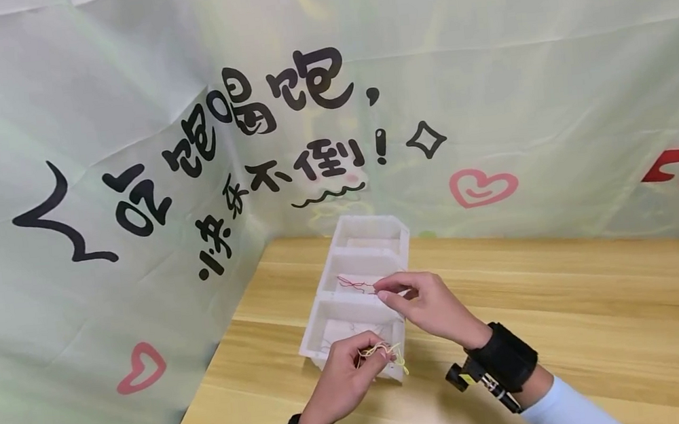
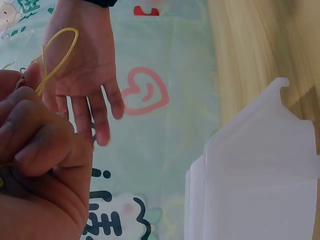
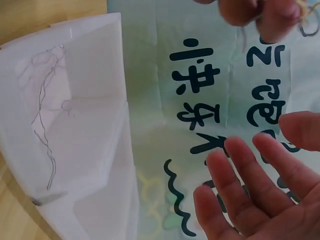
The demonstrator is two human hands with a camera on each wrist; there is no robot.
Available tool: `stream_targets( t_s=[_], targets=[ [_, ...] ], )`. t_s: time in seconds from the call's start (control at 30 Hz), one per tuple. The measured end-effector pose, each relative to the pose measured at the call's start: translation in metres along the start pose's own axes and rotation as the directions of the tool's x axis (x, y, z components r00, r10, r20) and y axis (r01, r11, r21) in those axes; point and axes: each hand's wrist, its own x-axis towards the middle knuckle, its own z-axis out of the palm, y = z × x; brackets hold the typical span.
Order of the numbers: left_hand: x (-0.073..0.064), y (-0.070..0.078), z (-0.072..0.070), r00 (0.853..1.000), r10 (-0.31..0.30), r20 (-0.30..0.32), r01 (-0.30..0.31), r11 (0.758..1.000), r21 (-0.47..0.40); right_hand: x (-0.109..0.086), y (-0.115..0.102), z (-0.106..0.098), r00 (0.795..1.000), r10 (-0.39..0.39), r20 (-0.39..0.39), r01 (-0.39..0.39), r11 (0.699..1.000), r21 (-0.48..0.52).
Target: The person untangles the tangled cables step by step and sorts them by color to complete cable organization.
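My left hand (image 1: 349, 375) grips a tangle of yellow string (image 1: 394, 351) over the near end of a white three-compartment bin (image 1: 321, 295). A loop of that yellow string (image 2: 62, 57) stands up from its fingertips in the left wrist view. My right hand (image 1: 431, 302) hovers over the middle compartment, its fingertips right by a red string (image 1: 352, 283) there. In the right wrist view the right hand (image 3: 250, 200) has its fingers spread and thumb apart, with no string visible between them. Thin dark string (image 3: 44, 112) lies in the near compartment.
The bin stands lengthwise on a wooden table (image 1: 569, 299), with its far compartment (image 1: 373, 243) close to the back. A printed cloth (image 1: 549, 96) with dark lettering and pink hearts hangs behind and along the left side.
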Motion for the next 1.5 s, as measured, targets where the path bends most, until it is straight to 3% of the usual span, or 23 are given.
stream_targets(
  t_s=[0.17, 0.33, 0.47, 0.57, 0.83, 1.07, 1.2, 1.33, 1.5],
  targets=[
    [0.004, 0.006, 0.002, 1.000, -0.025, -0.007, 0.025, 1.000, 0.013, -0.014, -0.025, -0.013, 0.999, 0.010, 0.034, -0.011, 1.000, 0.028],
    [0.009, 0.007, 0.006, 0.999, -0.003, -0.051, 0.005, 0.999, 0.033, -0.029, -0.042, -0.022, 0.999, -0.026, 0.046, 0.024, 0.999, 0.041],
    [0.011, 0.008, 0.008, 0.996, 0.025, -0.087, -0.020, 0.998, 0.055, -0.039, -0.033, -0.021, 0.994, -0.093, 0.059, 0.094, 0.996, -0.011],
    [0.013, 0.009, 0.010, 0.994, 0.014, -0.109, -0.007, 0.998, 0.059, -0.046, -0.023, -0.019, 0.990, -0.115, 0.082, 0.118, 0.993, -0.032],
    [0.016, 0.014, 0.017, 0.988, -0.027, -0.153, 0.028, 1.000, 0.006, -0.058, -0.011, -0.009, 0.991, -0.028, 0.133, 0.031, 0.999, -0.023],
    [0.018, 0.018, 0.021, 0.985, -0.044, -0.169, 0.042, 0.999, -0.013, -0.062, -0.011, 0.000, 0.991, -0.032, 0.132, 0.026, 0.999, 0.046],
    [0.018, 0.018, 0.021, 0.982, -0.034, -0.184, 0.037, 0.999, 0.010, -0.062, -0.011, 0.000, 0.991, -0.096, 0.098, 0.102, 0.993, -0.057],
    [0.018, 0.018, 0.021, 0.978, 0.008, -0.208, 0.004, 0.998, 0.060, -0.063, -0.012, 0.002, 0.981, -0.178, 0.073, 0.189, 0.964, -0.189],
    [0.018, 0.017, 0.021, 0.971, 0.063, -0.230, -0.040, 0.994, 0.101, -0.069, -0.014, 0.003, 0.986, -0.158, 0.053, 0.166, 0.956, -0.243]
  ],
)
